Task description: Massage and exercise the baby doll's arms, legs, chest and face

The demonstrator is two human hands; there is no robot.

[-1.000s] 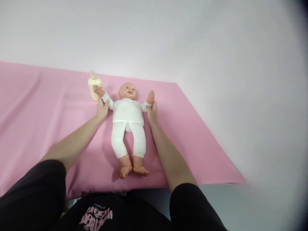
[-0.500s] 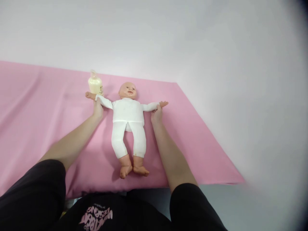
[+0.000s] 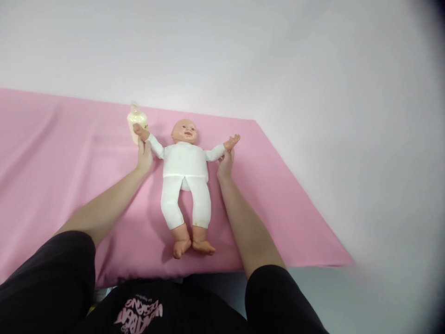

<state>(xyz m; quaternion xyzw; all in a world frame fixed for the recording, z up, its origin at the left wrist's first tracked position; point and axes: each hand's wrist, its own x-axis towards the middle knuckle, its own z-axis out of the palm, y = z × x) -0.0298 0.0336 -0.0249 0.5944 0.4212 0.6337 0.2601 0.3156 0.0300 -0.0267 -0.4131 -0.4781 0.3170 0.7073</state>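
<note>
A baby doll [image 3: 186, 162] in a white top and trousers lies face up, its head away from me and its bare feet towards me. Both doll arms are raised out and upward at a slant. My left hand [image 3: 144, 157] is closed on the doll's arm at the left, near the wrist. At the right, my right hand [image 3: 226, 162] grips the other doll arm just below its hand; some of my fingers are hidden behind the sleeve. A pale yellow pump bottle [image 3: 135, 118] stands behind the doll's left-side hand, partly covered by it.
Pink cloth [image 3: 69, 153] covers the table under the doll, with creases at the left. Its right edge slants to a corner at the front right. A white wall [image 3: 222, 55] rises behind the table.
Both doll arms have swung from nearly straight out sideways to a slightly raised slant, carried by my hands. The doll's body and the bottle have stayed in place.
</note>
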